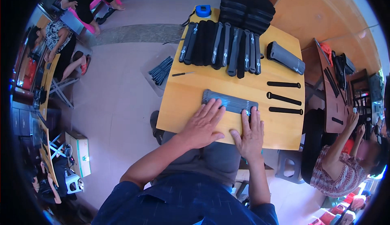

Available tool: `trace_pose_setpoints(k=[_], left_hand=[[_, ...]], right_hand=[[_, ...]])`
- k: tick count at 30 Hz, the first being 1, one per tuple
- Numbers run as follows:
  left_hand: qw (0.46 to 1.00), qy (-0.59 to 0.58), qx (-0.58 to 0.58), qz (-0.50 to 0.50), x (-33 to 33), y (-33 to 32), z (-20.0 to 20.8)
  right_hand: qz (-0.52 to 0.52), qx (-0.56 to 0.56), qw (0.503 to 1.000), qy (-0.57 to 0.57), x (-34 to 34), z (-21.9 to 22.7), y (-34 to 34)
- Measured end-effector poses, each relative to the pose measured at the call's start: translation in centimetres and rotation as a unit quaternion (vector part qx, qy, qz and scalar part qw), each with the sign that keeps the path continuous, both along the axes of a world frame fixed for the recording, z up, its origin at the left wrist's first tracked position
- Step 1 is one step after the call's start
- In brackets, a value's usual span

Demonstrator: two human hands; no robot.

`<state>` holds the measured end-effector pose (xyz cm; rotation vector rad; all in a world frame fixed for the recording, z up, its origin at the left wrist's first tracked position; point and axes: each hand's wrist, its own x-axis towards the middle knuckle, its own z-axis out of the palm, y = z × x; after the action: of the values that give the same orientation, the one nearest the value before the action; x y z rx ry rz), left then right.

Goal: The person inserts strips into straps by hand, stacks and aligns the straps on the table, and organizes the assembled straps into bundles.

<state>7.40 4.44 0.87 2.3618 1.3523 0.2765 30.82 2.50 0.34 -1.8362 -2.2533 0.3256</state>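
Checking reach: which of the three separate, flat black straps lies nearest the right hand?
The bottom flat black strap, nearest the front edge of the yellow wooden table; the middle strap and top strap lie farther from the right hand.

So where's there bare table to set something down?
Right of the right hand, nearer than three black straps; left of the gray strap stack, nearer than the thin tool. Crowded: far end, with strap row and black bundles.

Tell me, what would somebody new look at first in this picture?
Probably the left hand and right hand, with fingers spread over the gray straps on the near half of the yellow table. Next might come the big black pile at the far end, with a bright blue tape measure to its left.
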Motion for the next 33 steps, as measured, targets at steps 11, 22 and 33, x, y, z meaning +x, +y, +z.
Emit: trace_pose_setpoints(k=[11, 22, 33], left_hand=[[0.995, -0.051, 0.015, -0.083, 4.3, 2.6, -1.3], [0.998, 0.054, 0.009, -0.024, -2.2, 2.8, 0.2], [0.996, 0.027, 0.072, 0.036, -5.7, 0.0, 0.0]], right_hand=[[0.016, 0.013, 1.0, -0.002, 0.5, -0.9, -0.2], [0.014, 0.036, 0.999, -0.004, 0.7, -0.2, 0.0], [-0.004, 0.058, 0.997, -0.049, -0.3, 0.0, -0.4]])
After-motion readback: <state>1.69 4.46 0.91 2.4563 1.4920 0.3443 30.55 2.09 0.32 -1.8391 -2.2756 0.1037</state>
